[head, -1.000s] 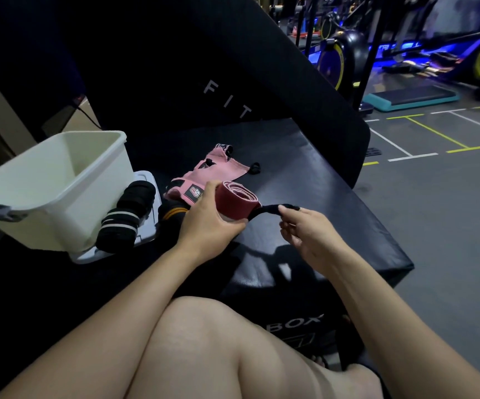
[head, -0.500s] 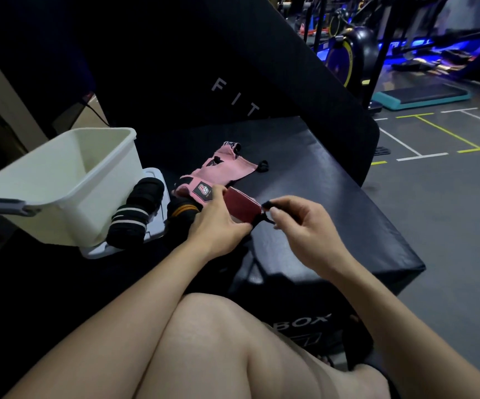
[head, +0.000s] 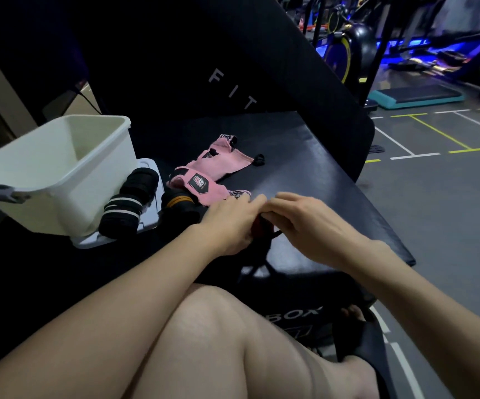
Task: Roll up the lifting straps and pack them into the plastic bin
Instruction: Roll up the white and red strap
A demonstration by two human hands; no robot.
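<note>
Head view shows both hands meeting over the near part of a black padded box. The left hand (head: 230, 223) comes in from the lower left with its fingers (head: 250, 201) curled over a dark red rolled strap (head: 257, 226), only a sliver of which shows between the hands. The right hand (head: 305, 223) reaches in from the right, its fingers (head: 273, 217) bent down onto the same roll, pinching it against the left hand; a thin black loop (head: 274, 234) hangs out just below.

Beyond the hands lie pink straps (head: 215, 171), spread flat and unrolled, with a black logo patch. Just left of them sits a black roll with an orange stripe (head: 179, 204), and next to it a black roll with white stripes (head: 131, 204) rests on a white lid (head: 149, 223). A white plastic bin (head: 60, 174) stands on that lid at the left, tilted, its inside showing nothing.

The padded box (head: 305, 168) serves as the counter, with another black pad (head: 190, 67) leaning up behind it. A bare knee fills the foreground. To the right is grey gym floor (head: 440, 203) with white and yellow lines, a teal step platform (head: 414, 96) and exercise bikes under blue light.
</note>
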